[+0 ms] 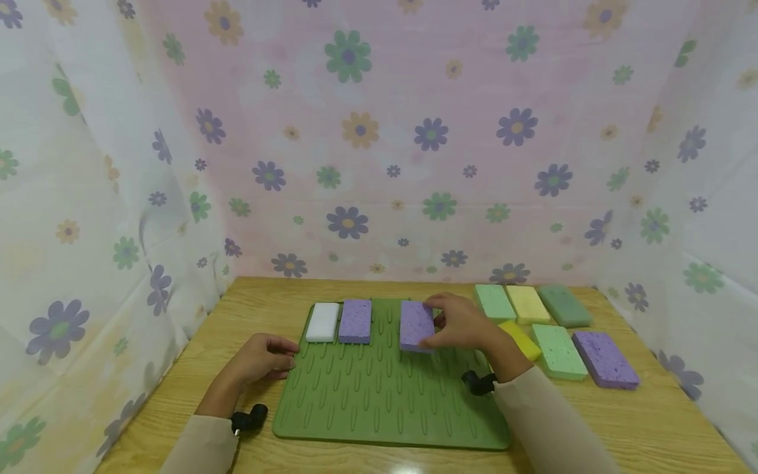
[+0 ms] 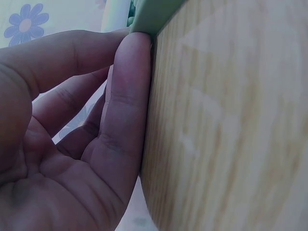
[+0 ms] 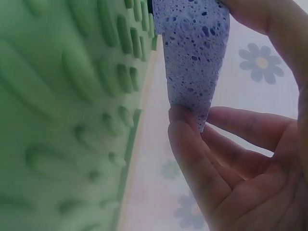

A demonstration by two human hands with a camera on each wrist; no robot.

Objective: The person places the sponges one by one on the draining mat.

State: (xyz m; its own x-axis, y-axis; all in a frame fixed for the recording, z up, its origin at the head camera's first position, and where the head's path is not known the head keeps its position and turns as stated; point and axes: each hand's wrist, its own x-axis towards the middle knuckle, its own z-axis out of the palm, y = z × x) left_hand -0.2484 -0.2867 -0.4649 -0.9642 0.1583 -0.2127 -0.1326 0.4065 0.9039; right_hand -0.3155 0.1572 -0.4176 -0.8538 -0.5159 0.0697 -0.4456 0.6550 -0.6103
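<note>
My right hand (image 1: 458,322) grips a purple sponge (image 1: 416,326) between thumb and fingers, over the back part of a green ridged mat (image 1: 379,398). The right wrist view shows the porous sponge (image 3: 195,53) held by its ends, beside the ridges. To its left on the mat lie another purple sponge (image 1: 355,321) and a white sponge (image 1: 323,322), side by side along the back edge. At the mat's left edge rests my left hand (image 1: 260,359), its fingertips touching the rim and its fingers loosely bent. In the left wrist view those fingertips (image 2: 132,48) meet the mat's edge.
Right of the mat on the wooden table (image 1: 645,428) lie several sponges: light green (image 1: 495,303), pale yellow (image 1: 528,304), dark green (image 1: 564,305), bright yellow (image 1: 521,340), a second light green (image 1: 559,352) and purple (image 1: 605,359). Flowered cloth (image 1: 391,131) encloses the back and sides.
</note>
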